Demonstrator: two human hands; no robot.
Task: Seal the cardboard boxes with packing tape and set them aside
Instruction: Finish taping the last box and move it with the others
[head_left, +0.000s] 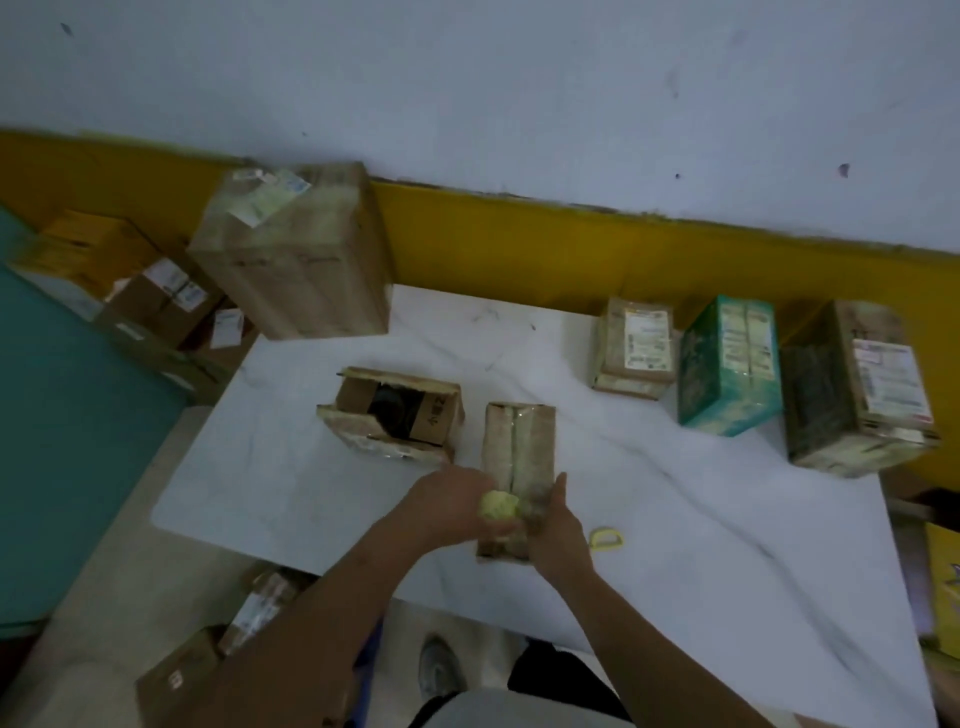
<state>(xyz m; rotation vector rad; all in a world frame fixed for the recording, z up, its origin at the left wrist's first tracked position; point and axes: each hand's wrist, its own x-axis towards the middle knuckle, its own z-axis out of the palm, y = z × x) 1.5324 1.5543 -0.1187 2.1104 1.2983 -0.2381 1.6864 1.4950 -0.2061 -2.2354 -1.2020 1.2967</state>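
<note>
A narrow cardboard box (519, 447) lies lengthwise on the white marble table (675, 519), a strip of clear tape running along its top seam. My left hand (447, 501) grips a pale yellow-green tape roll (500, 505) at the near end of that box. My right hand (558, 525) holds the box's near right side, thumb up along its edge. To the left sits an open cardboard box (392, 413) with its flaps apart and a dark object inside.
A yellow tape cutter (605, 539) lies on the table right of my right hand. Three taped boxes (636, 345) (730, 364) (857, 389) stand at the back right. A large box (301, 249) stands at the back left, with more boxes on the floor (166, 296) (208, 670).
</note>
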